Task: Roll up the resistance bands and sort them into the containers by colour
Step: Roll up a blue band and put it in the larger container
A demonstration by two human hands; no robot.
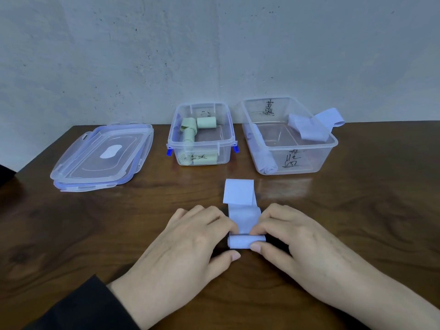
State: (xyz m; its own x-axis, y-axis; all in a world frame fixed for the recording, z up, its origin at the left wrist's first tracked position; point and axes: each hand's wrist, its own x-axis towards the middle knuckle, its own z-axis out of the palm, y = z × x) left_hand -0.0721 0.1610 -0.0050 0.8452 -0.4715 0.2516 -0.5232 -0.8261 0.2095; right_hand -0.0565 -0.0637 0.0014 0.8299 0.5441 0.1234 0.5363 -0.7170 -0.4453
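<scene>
Dark wooden table (71, 234) is set against a speckled grey wall (214, 44). At the left, two clear lids (102, 156) are stacked. Green rolls (206, 122) are kept in the smaller container (201, 141); pale blue bands (309, 129) lie in the larger container (289, 148), one draped over its rim. In front, a blue band (242, 217), partly rolled, is pinched by the left hand (188, 246) and the right hand (292, 244).
</scene>
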